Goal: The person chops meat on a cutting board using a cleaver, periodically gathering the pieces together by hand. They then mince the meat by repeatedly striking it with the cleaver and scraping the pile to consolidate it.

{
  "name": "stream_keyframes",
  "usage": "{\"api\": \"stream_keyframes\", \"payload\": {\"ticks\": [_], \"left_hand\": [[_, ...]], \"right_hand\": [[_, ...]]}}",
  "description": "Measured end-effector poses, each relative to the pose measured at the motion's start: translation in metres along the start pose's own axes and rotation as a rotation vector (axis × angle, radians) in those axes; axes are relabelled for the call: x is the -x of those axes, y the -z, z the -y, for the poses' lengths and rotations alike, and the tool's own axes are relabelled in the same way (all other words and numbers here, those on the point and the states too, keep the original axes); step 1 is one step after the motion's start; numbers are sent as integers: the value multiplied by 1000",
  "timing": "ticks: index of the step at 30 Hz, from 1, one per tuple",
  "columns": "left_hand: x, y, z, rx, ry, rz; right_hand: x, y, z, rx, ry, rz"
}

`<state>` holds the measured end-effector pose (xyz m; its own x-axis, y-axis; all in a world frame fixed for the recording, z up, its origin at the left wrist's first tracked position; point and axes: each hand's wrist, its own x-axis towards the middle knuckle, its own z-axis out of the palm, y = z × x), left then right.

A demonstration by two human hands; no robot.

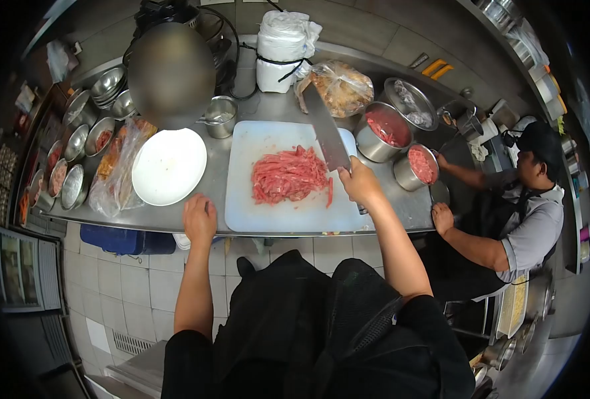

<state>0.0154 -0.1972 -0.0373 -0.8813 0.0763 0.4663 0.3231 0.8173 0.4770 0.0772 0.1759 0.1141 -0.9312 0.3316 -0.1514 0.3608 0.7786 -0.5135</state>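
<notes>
My right hand (361, 183) is closed around the handle of a large cleaver (326, 130), its broad blade pointing away from me over the right side of the white cutting board (242, 143). Sliced raw red meat (288, 175) lies in a loose heap on the board, with a stray strip at its right. My left hand (200, 218) is at the counter's front edge, left of the board and beside a white plate (170, 166). Its fingers are curled, and what they hold, if anything, is hidden.
Right of the board stand a metal pot (383, 133) and a smaller pot of meat (420, 166). A co-worker (528, 199) has one hand near the smaller pot. Behind are a plastic-wrapped bundle (341, 88) and white bags (285, 50). Metal bowls (75, 186) line the left.
</notes>
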Motion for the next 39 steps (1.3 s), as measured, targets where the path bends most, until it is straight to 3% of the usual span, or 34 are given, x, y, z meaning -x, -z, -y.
{"api": "stream_keyframes", "payload": {"ticks": [3,5,7,9,10,11,13,14,17,18,21,22,27,29,34,37,39], "left_hand": [[-1,1,-1,10,0,8],[-4,1,-2,6,2,8],[-2,2,1,-6,-11,21],[-2,0,-1,-4,-22,3],[-1,0,-1,-5,-33,-17],[-1,1,0,-8,-29,-18],[-2,0,-1,-6,-24,-12],[-4,0,-1,-3,-35,-14],[-1,-1,3,-13,-42,5],[-2,-1,2,-8,-40,-10],[0,-1,1,-14,-28,-14],[-2,-1,1,-26,-21,-6],[-2,-1,1,-15,-44,-5],[-1,0,0,-17,-48,-15],[-5,0,-2,81,-18,-38],[-3,-22,-29,276,22,0],[-8,-15,-101,385,-21,242]], "right_hand": [[-5,-31,-17,77,28,-89],[-5,-29,-8,10,-128,295],[1,-6,3,33,-70,274],[1,2,5,24,-71,123],[-3,-9,-9,42,33,-42],[-9,-24,-18,42,37,-38],[-7,-37,-12,86,-133,238],[-8,-32,-14,148,-115,266],[-5,-3,-4,162,-33,186],[-12,-8,-15,177,13,67],[-20,-37,-37,304,42,-31],[-17,-30,-28,181,-146,202],[-17,-1,-25,134,-74,144],[-21,-8,-34,119,-78,9],[-19,-20,-42,26,-103,159],[-21,-18,-48,10,-87,166],[-20,-20,-53,0,-75,161]]}}
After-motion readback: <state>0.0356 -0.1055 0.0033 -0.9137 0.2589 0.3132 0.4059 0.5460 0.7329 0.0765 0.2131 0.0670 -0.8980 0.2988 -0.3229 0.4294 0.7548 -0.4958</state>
